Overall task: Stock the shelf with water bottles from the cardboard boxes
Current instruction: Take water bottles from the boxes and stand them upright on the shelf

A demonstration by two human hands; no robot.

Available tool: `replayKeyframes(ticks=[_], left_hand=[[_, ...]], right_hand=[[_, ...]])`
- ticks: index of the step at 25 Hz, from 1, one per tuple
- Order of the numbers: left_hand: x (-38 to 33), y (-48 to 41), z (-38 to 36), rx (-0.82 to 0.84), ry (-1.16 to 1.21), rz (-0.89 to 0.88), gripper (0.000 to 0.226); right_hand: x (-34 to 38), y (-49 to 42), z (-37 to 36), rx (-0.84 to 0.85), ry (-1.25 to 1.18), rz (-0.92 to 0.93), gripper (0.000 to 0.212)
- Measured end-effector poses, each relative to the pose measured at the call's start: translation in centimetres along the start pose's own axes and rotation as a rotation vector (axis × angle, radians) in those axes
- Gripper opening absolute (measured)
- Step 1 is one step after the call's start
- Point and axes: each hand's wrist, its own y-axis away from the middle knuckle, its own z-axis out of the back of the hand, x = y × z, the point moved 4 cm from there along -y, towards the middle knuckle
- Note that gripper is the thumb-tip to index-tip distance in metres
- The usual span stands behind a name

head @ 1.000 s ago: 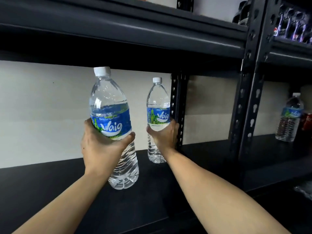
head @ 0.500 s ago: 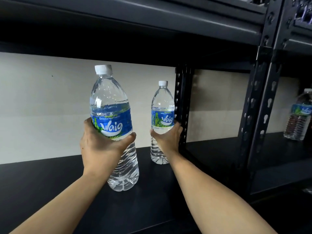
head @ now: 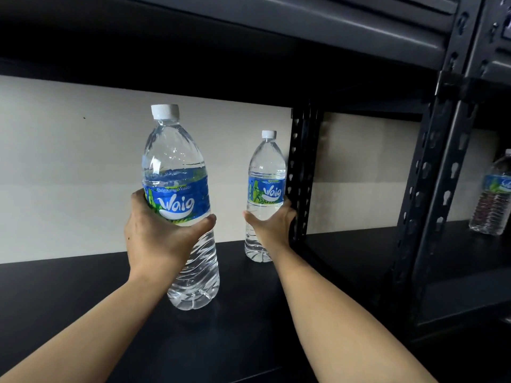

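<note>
The left hand (head: 157,239) is wrapped around a water bottle (head: 179,205), upright near the front of the dark shelf (head: 69,299); whether its base touches the board I cannot tell. Further back, the right hand (head: 272,226) grips a second bottle (head: 265,194) at the back, just beside the black post (head: 302,172). I judge both are being placed; next, release gently. A third bottle (head: 493,194) stands in the neighbouring bay.

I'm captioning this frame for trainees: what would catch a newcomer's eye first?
Two clear plastic water bottles with blue labels: the near bottle in the left hand over the black metal shelf, and the far bottle in the right hand beside the perforated black upright.
</note>
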Motion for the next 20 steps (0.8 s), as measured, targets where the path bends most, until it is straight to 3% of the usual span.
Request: replayKeyframes(ticks=[3,7,9,20], left_hand=[[0.1,-0.1,-0.2,0.002,-0.012,0.011,0.081],[0.8,0.1,-0.8,0.003,-0.040,0.032,0.078],[0.9,0.2,-1.3,0.011,-0.044,0.046,0.080],[-0.3,-3.8,-7.6,0.041,-0.128,-0.040,0.080]], right_hand=[[-1.8,1.0,0.5,0.232,0.142,-0.088,0.100],[-5.5,3.8,2.7,0.465,0.755,-0.076,0.094],[-6.8,5.2,3.6,0.597,0.950,-0.058,0.098],[-7.7,5.9,3.6,0.644,1.058,-0.006,0.099]])
